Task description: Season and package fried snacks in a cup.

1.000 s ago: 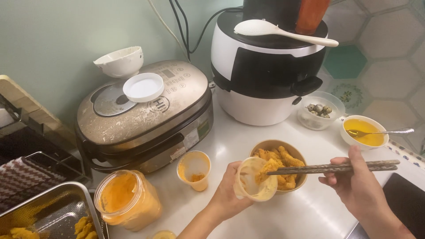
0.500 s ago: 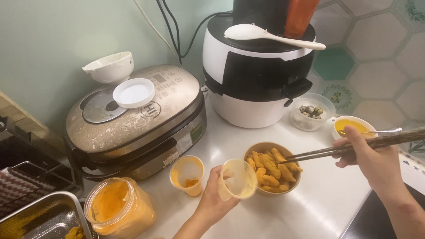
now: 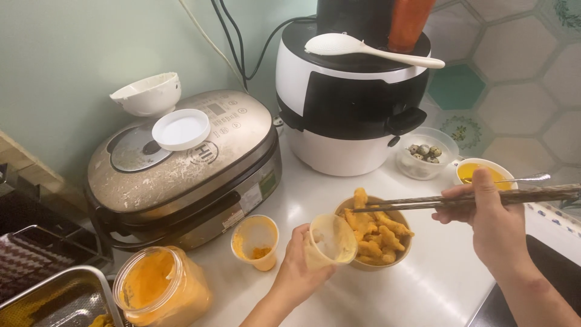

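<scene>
Since half a second ago the right hand (image 3: 493, 224), gripping long dark wooden chopsticks (image 3: 466, 198), has lifted one fried piece (image 3: 361, 197) above the brown bowl of golden nuggets (image 3: 376, 236); the left hand (image 3: 296, 272) still grasps the tilted small clear plastic cup (image 3: 330, 241) against the bowl's rim

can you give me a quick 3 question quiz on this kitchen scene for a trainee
1. True or false: the left hand holds a small cup tilted toward the bowl of fried pieces.
2. What does the right hand hold? A) spoon B) chopsticks C) knife
3. What lies on top of the black-and-white cooker?

Key
1. True.
2. B; their tips grip one fried piece above the bowl.
3. A white rice paddle.
</scene>
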